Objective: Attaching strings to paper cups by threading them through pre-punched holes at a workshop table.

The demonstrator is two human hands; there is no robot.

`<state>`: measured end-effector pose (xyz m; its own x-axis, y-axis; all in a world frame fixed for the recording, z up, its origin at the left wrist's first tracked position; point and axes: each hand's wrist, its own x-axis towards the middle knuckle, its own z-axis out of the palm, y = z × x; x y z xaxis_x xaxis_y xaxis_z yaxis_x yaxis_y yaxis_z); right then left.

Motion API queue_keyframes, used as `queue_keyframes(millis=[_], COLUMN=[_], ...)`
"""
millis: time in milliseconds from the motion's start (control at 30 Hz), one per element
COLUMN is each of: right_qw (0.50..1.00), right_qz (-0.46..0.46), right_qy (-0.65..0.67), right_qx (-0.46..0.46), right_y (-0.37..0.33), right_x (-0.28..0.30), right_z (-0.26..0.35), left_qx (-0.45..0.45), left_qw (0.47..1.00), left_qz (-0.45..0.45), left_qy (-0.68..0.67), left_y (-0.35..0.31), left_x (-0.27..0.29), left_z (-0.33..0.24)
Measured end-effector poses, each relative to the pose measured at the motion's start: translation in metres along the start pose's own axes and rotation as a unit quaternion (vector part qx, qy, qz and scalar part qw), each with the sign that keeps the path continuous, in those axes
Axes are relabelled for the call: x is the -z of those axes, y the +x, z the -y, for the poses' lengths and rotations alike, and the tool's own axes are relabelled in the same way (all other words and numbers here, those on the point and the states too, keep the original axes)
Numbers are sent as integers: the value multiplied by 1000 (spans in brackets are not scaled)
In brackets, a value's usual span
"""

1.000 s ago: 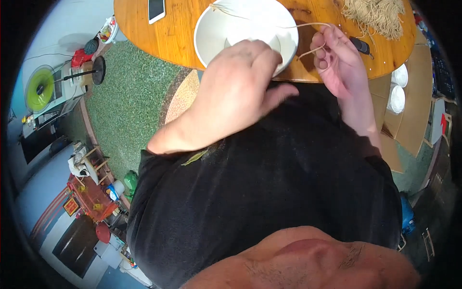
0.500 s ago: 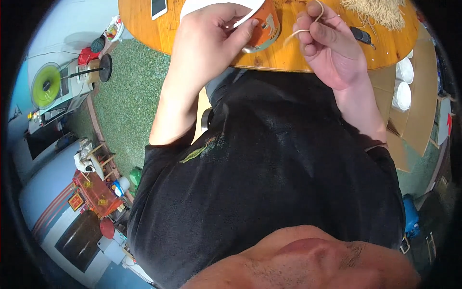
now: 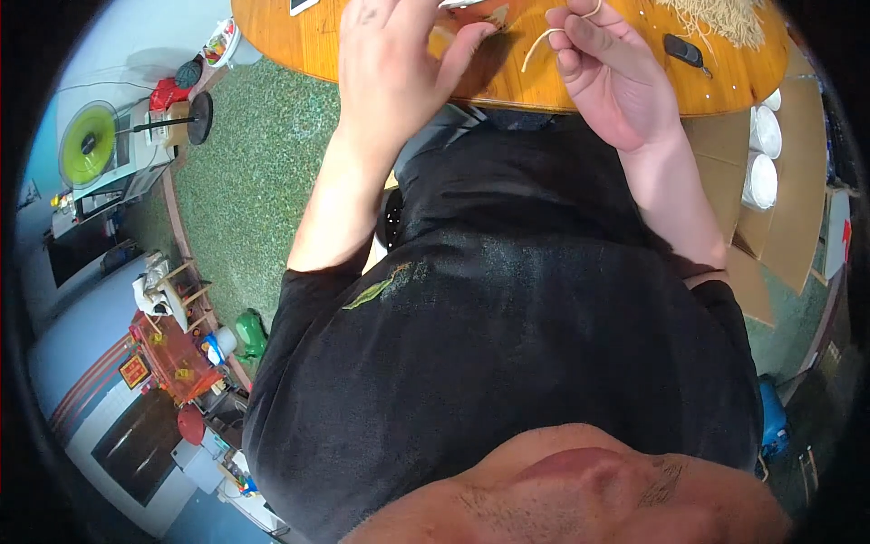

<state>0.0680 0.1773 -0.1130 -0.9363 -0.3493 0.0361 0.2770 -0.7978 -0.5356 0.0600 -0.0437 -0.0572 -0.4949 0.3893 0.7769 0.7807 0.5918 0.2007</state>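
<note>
My left hand (image 3: 390,68) is at the table's near edge, its thumb stretched across the near side of an orange canister (image 3: 497,14) with a printed figure. Its other fingers run up past the top edge of the picture, so their tips are hidden. Only the lower part of the canister shows, with a bit of white above it. My right hand (image 3: 630,77) pinches a thin cream cord (image 3: 542,43) between thumb and fingers. One loose end curves down to the left.
A bundle of cream strings (image 3: 725,20) and a black key fob (image 3: 683,50) lie on the round wooden table (image 3: 299,45). A phone (image 3: 302,5) is at the far left. White cylinders (image 3: 761,181) stand in a cardboard box (image 3: 788,218) at right; a fan (image 3: 88,143) is at left.
The canister and my left hand now sit higher in the picture, more cut off by its top edge. My left fingers have straightened. My right hand has moved slightly up, still with the cord.
</note>
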Motion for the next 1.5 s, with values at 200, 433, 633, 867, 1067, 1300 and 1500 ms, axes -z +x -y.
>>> queue_keyframes(millis=[200,433,633,867,1067,1300,1500], right_qw=[1000,921,982,872,772,700,859], right_qz=[1,312,-97,-115,-50,-38,-160], right_qy=[12,226,-161,-390,-614,-686,-481], right_qx=[-15,55,0,273,155,194,69], right_y=[2,43,2,-28,-21,-13,-16], right_x=[-6,49,5,-16,0,-6,14], right_z=[-8,-48,-23,-32,-46,-41,-44], left_qx=[295,431,402,151,196,214,-29], left_qw=[884,749,815,968,957,946,978], left_qz=[53,45,71,133,153,167,-74], left_qy=[-359,-502,-411,-152,-150,-179,-195], left_y=[-55,-53,-66,-56,-51,-50,-16], left_x=[-17,-31,-34,-19,-12,-5,-27], left_z=[-39,-35,-26,-12,-12,1,15])
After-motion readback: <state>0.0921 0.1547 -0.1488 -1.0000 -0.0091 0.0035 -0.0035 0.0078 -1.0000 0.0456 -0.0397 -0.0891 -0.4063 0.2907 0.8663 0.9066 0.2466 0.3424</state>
